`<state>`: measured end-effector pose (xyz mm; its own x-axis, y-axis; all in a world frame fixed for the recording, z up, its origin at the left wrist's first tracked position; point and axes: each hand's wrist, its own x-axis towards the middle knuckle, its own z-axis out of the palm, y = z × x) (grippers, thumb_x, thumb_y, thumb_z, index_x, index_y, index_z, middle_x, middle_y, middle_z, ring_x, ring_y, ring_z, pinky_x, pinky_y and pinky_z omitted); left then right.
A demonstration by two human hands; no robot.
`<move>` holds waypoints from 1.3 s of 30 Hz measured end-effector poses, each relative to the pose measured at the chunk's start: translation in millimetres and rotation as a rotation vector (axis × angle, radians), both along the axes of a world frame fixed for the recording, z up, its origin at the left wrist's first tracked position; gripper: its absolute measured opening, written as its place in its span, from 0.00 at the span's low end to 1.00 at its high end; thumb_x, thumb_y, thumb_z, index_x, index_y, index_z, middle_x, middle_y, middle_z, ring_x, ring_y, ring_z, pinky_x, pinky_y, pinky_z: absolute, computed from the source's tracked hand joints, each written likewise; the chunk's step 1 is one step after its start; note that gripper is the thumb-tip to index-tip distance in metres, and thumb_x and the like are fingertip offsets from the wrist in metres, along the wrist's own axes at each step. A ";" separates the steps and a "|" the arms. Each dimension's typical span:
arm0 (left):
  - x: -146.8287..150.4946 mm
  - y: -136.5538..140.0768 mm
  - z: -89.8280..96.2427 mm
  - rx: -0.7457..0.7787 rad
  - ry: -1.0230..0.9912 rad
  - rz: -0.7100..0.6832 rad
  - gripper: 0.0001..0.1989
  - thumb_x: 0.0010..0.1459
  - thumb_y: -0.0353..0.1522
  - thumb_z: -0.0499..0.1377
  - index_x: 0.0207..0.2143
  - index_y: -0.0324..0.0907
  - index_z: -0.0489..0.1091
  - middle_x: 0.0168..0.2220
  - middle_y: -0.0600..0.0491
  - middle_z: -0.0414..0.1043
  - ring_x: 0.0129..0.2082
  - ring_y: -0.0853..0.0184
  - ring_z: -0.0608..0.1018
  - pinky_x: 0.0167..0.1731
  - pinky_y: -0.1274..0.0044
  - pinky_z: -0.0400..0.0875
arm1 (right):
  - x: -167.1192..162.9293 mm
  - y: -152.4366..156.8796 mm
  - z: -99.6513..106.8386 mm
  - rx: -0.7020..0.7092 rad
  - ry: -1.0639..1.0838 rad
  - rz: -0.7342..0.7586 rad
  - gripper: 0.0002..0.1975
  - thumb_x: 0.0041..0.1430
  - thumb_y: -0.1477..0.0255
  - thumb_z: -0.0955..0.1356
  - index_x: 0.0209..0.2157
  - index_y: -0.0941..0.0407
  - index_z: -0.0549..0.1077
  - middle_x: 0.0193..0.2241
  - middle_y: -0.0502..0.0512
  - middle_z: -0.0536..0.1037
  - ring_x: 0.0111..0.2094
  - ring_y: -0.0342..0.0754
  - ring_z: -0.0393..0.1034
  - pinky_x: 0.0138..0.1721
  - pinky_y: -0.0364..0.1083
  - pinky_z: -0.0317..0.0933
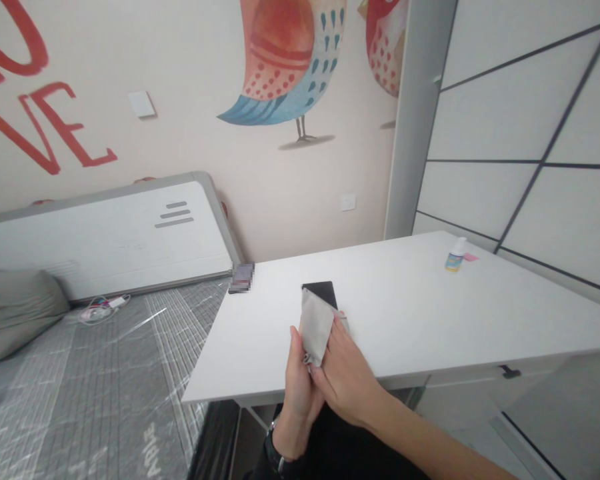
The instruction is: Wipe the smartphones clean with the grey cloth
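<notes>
My left hand (296, 393): gripping the black phone (321, 293) from beneath.
My right hand (347, 377): fingers together, pressing grey cloth (315, 328) on it.
Small bottle (455, 255): two o'clock, white table (405, 313).

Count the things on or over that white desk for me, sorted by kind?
Dark phone, in the left hand: 1
Grey cloth, under the right hand: 1
Small bottle: 1
Pink slip: 1
Blurred dark item: 1
Total: 5

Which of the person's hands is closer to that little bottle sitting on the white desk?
The right hand. It lies nearer the little bottle, which stands far off near the wall; the left hand is on the far side of the right.
</notes>
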<state>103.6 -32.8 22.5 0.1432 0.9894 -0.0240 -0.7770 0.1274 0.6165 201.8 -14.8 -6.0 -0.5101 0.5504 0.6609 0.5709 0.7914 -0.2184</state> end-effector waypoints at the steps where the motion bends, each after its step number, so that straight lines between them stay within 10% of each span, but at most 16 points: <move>1: -1.9 0.8 4.1 0.020 -0.002 0.024 0.34 0.56 0.56 0.65 0.56 0.43 0.77 0.60 0.44 0.77 0.70 0.49 0.67 0.72 0.61 0.54 | -0.9 -5.1 -5.2 -0.009 -0.015 0.036 0.36 0.66 0.73 0.60 0.74 0.63 0.49 0.69 0.71 0.65 0.72 0.66 0.55 0.69 0.72 0.52; 14: 4.7 -0.6 -20.2 -0.038 -0.012 0.009 0.26 0.68 0.49 0.56 0.59 0.44 0.76 0.64 0.49 0.74 0.72 0.57 0.63 0.74 0.67 0.51 | 11.6 22.7 14.6 -0.078 -0.004 -0.219 0.24 0.72 0.68 0.58 0.62 0.63 0.69 0.66 0.72 0.69 0.69 0.67 0.59 0.69 0.76 0.49; 18: 2.8 3.0 -9.4 -0.001 -0.008 0.023 0.26 0.69 0.49 0.56 0.60 0.45 0.75 0.65 0.50 0.72 0.71 0.57 0.65 0.73 0.68 0.52 | 7.7 9.3 1.0 -0.042 -0.053 -0.152 0.28 0.71 0.69 0.59 0.68 0.65 0.62 0.69 0.73 0.64 0.71 0.67 0.55 0.69 0.74 0.51; 24: 1.8 4.7 4.6 0.005 0.067 0.046 0.30 0.64 0.52 0.60 0.60 0.45 0.75 0.65 0.49 0.72 0.71 0.56 0.65 0.73 0.68 0.53 | 19.7 -14.5 -23.9 -0.004 -0.124 -0.085 0.33 0.70 0.65 0.62 0.70 0.68 0.57 0.70 0.75 0.62 0.73 0.68 0.51 0.69 0.73 0.52; 33: 19.0 -4.2 -14.3 -0.030 0.096 -0.072 0.31 0.61 0.52 0.63 0.60 0.46 0.75 0.68 0.51 0.68 0.74 0.54 0.57 0.74 0.64 0.48 | 39.2 17.2 -4.2 0.044 -0.041 -0.379 0.31 0.72 0.53 0.60 0.57 0.65 0.73 0.60 0.77 0.74 0.65 0.71 0.63 0.66 0.75 0.51; 39: 20.5 -9.5 -3.7 -0.088 0.110 -0.109 0.33 0.51 0.55 0.70 0.53 0.47 0.80 0.61 0.50 0.76 0.70 0.50 0.66 0.75 0.62 0.46 | 41.3 -16.8 -19.5 0.105 -0.153 -0.248 0.27 0.72 0.62 0.60 0.64 0.64 0.67 0.63 0.74 0.72 0.67 0.70 0.60 0.64 0.73 0.55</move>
